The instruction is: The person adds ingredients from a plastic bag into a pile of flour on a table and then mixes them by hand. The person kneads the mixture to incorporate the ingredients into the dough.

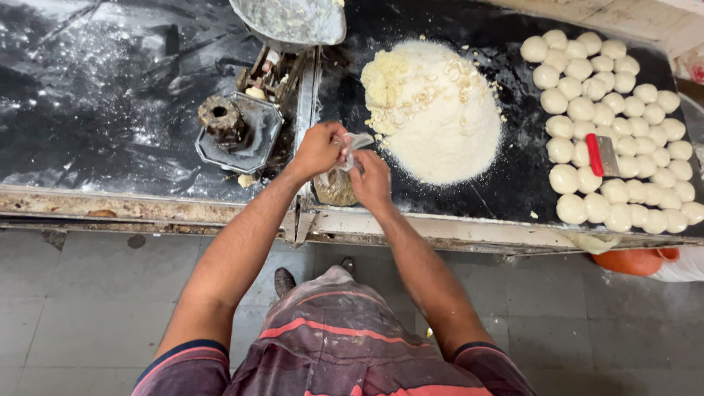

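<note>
The person stands at the edge of the black table (132, 88), both arms stretched out over it. The left hand (317, 149) and the right hand (371, 180) meet over a small clear bag (339, 183) that sits right at the table's near rim, just beside the metal seam between the two slabs. Both hands are pinched on the bag's crumpled top, the left gripping the plastic neck from the side, the right closing on it from the front. The bag holds something brownish and grainy in its lower half; I cannot tell what it is.

Just past the hands rises a big flour heap (440, 114), with a yellowish crumbly patch and pale shavings on its left shoulder. It reads as dry, unmixed stuff, not yet worked into dough, so that batch looks to be at the gathering stage, with the bag's contents not yet in it. To the right, well apart from the hands, lie rows of dough balls (616, 125), already portioned and rounded, with a red-handled scraper (600, 155) resting on them. That part seems finished.

To the left of the bag stands a dark metal stand (236, 130), dusty and crusted. At the far edge a steel bowl (293, 20) with pale smears pokes into view. The left slab is streaked with flour. Under the table's right end sits an orange tub (631, 261).
</note>
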